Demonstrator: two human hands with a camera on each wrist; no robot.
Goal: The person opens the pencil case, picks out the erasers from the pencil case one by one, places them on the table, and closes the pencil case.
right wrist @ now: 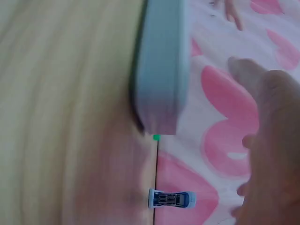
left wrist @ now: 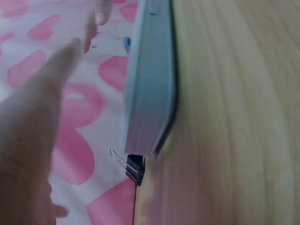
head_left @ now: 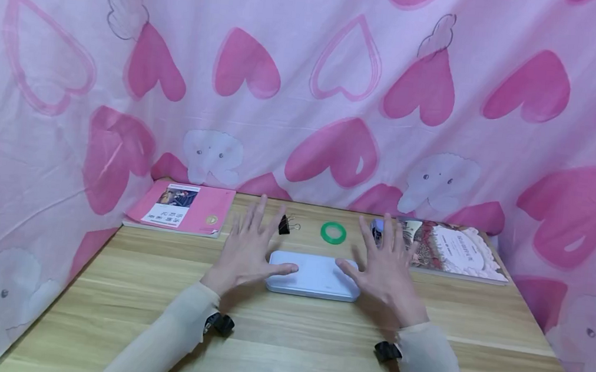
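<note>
A flat pale white-blue case (head_left: 313, 277) with rounded corners lies on the wooden table. Over its left end, my left hand (head_left: 250, 250) is spread with fingers straight and the thumb stretched inward above the lid. My right hand (head_left: 383, 270) mirrors it at the right end, fingers apart and thumb pointing in. Neither hand holds anything. Both wrist views show the case side-on, with the left thumb (left wrist: 61, 65) and the right thumb (right wrist: 248, 75) raised off its lid.
Behind the case sit a black binder clip (head_left: 285, 225), a green tape ring (head_left: 333, 233) and a small blue-and-white object (right wrist: 172, 198), partly hidden by my right hand in the head view. A pink book (head_left: 211, 208) lies left, a patterned book (head_left: 457, 250) right. A heart-print curtain (head_left: 305, 104) surrounds the table.
</note>
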